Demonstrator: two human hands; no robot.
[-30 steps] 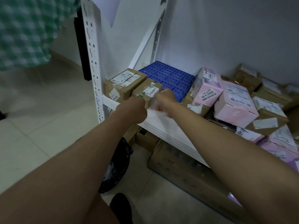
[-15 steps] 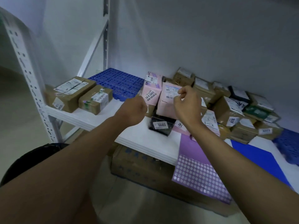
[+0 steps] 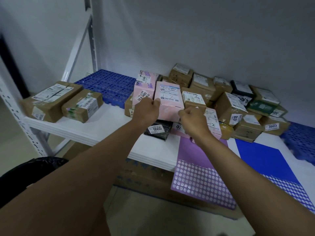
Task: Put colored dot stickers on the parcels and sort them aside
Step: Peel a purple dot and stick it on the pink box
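A pink parcel (image 3: 169,101) with a white label stands at the front of the pile on the white shelf (image 3: 95,127). My left hand (image 3: 146,111) grips its left edge. My right hand (image 3: 192,121), fingers curled, holds its lower right corner. A purple dot sticker sheet (image 3: 201,169) hangs over the shelf's front edge below my right wrist, with a blue dot sticker sheet (image 3: 265,161) to its right. Two brown parcels (image 3: 51,99) (image 3: 82,106) lie apart at the shelf's left end.
A heap of brown, pink and dark parcels (image 3: 238,108) fills the back right of the shelf. A black parcel marked 9665 (image 3: 158,129) lies under the pink one. Blue plastic grid (image 3: 110,84) behind. Shelf upright (image 3: 17,116) at left, black bin bag (image 3: 25,171) and cardboard box (image 3: 153,183) below.
My view swung right from the two brown parcels to the pile. Both hands moved from the brown parcel to the pink parcel and took hold of it.
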